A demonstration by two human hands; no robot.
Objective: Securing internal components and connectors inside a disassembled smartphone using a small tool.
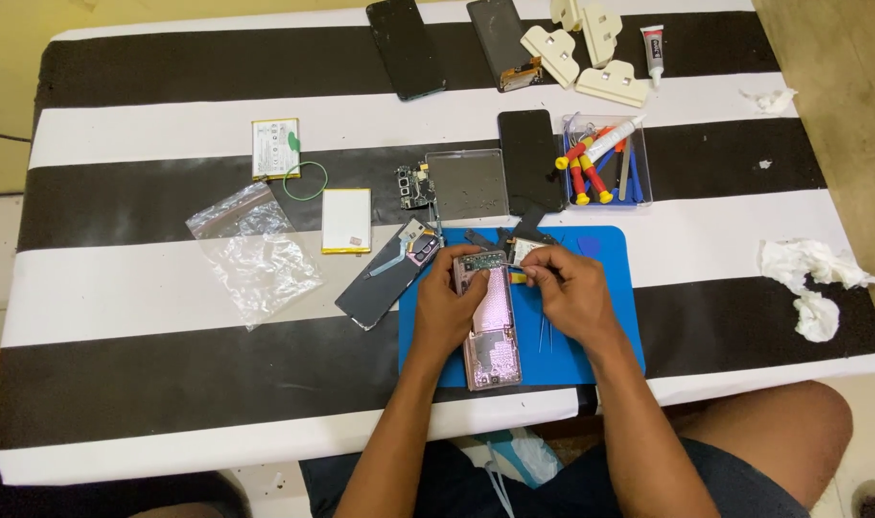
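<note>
Pink metal shows inside the opened phone [492,321] lying on the blue mat [610,317] at the near middle of the striped table [169,278]. The left hand [447,305] clasps the phone's left edge. The right hand [571,288] pinches a thin tool, too small to identify, at the phone's far end. Far left lies a white battery [274,148] with a green label; nearer, a crumpled clear bag [250,251]. A white glue tube [653,48], top right, is partly cut off.

A makeshift phone-repair bench: an opened smartphone [492,321] on a blue work mat [610,288], loose batteries [275,149], a tool tray [605,161] and spare screens [406,46] crowd the striped surface [169,278].
</note>
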